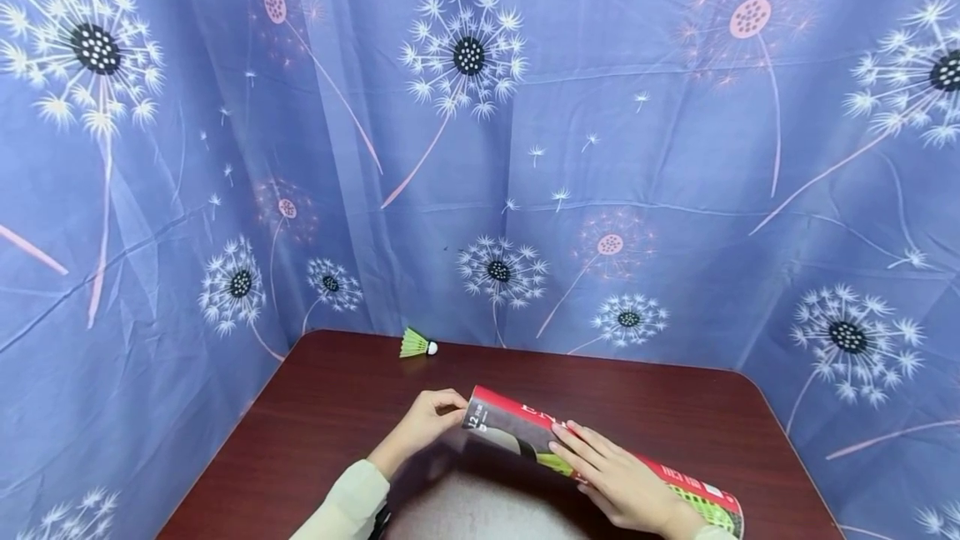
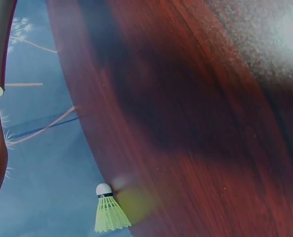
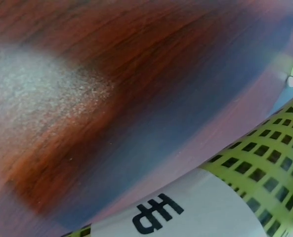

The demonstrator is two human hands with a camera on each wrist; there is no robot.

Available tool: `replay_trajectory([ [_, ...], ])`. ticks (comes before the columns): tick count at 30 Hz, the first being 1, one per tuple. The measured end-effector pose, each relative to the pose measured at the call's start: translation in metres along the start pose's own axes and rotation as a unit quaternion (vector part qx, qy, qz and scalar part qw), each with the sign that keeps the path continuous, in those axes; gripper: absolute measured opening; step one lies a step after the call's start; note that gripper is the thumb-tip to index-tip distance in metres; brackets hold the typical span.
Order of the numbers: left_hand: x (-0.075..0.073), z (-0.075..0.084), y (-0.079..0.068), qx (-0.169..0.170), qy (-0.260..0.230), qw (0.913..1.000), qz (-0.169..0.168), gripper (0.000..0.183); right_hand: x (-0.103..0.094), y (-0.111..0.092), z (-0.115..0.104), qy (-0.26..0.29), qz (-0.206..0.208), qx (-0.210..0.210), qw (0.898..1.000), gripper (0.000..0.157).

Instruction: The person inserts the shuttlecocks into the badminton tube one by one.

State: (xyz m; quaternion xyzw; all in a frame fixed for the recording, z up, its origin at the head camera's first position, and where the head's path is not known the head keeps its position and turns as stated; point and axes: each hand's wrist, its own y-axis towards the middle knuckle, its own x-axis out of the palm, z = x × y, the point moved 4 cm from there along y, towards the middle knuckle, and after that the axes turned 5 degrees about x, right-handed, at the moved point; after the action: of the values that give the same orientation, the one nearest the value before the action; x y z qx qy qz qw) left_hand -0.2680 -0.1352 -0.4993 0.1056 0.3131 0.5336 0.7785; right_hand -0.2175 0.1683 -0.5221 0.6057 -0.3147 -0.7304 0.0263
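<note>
A shuttlecock tube [image 1: 510, 423], red and dark grey with printed green shuttlecocks, slants over the table, its left end raised. My right hand [image 1: 618, 477] grips it from above around the middle, fingers lying across the print; the thumb is hidden. At the tube's left end is my left hand [image 1: 427, 423], thumb and forefinger bent close together at the mouth; whether they pinch anything is hidden. A pale green edge shows inside the mouth in the left wrist view. One yellow-green shuttlecock [image 1: 417, 344] with a white tip lies on its side at the back of the table.
The dark red wooden table [image 1: 352, 390] has a pale greyish patch [image 1: 480, 502] at its front. Behind and along the sides hangs a blue curtain [image 1: 555, 273] with a dandelion print, close to the table's back edge.
</note>
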Motion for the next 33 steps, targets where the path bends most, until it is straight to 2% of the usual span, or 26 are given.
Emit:
replay_trajectory([
  [5,-0.003,0.010,0.000,0.002,-0.004,1.0000,-0.008,0.007,0.000,0.000,-0.001,-0.005,0.006,-0.002,1.000,0.049],
  [14,-0.011,0.008,-0.002,0.011,-0.021,0.9996,-0.014,0.009,0.001,0.000,0.001,-0.001,0.010,-0.004,1.000,0.049],
  [19,-0.020,-0.003,-0.001,-0.009,-0.044,0.9990,-0.003,0.012,0.001,-0.001,0.003,-0.009,0.008,-0.004,1.000,0.050],
  [21,-0.025,-0.015,-0.002,-0.025,-0.053,0.9982,0.013,0.014,0.001,-0.002,0.003,-0.010,0.008,-0.002,1.000,0.050],
  [25,-0.039,-0.045,-0.004,-0.070,-0.060,0.9931,0.072,0.015,0.001,-0.004,0.005,-0.007,0.006,0.003,1.000,0.050],
  [29,-0.058,-0.068,-0.005,-0.125,-0.068,0.9797,0.142,0.019,-0.001,-0.007,0.006,-0.004,0.005,0.005,1.000,0.050],
  [33,-0.077,-0.079,-0.003,-0.148,-0.073,0.9646,0.206,0.022,-0.003,-0.009,0.007,0.002,0.001,0.007,1.000,0.055],
])
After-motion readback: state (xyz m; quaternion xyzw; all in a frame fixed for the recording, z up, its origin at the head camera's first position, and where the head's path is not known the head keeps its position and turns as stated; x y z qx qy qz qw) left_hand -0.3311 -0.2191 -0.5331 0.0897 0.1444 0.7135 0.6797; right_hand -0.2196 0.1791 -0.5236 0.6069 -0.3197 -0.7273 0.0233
